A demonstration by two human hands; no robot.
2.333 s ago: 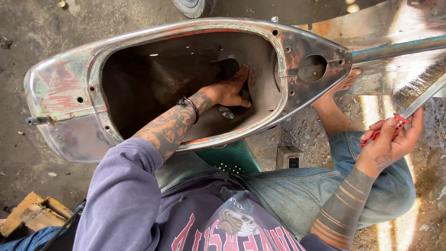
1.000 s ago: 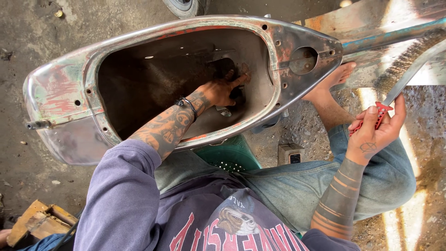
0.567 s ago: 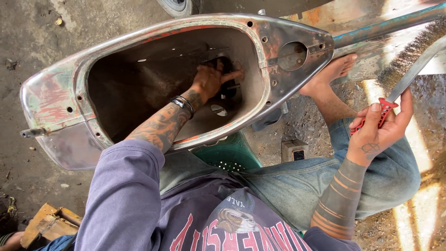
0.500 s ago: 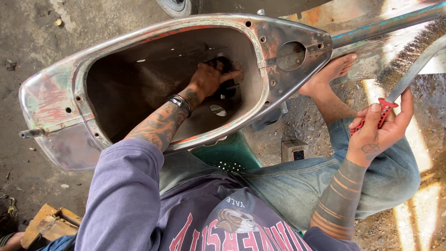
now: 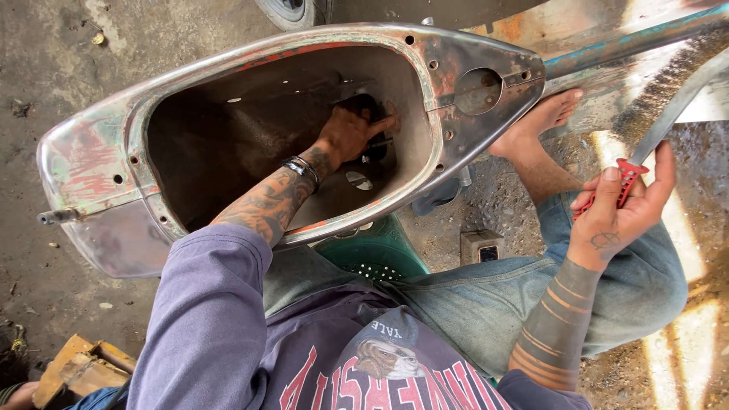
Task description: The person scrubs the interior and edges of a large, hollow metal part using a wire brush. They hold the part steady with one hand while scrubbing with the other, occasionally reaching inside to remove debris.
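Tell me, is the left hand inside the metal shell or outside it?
Inside. The left hand reaches past the rim of the metal shell, deep in its hollow, fingers at a dark opening.

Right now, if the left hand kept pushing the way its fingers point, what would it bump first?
Probably the front inner wall of the metal shell; the left hand looks almost against it, though depth is unclear.

Harsh sun glare right, shaded left
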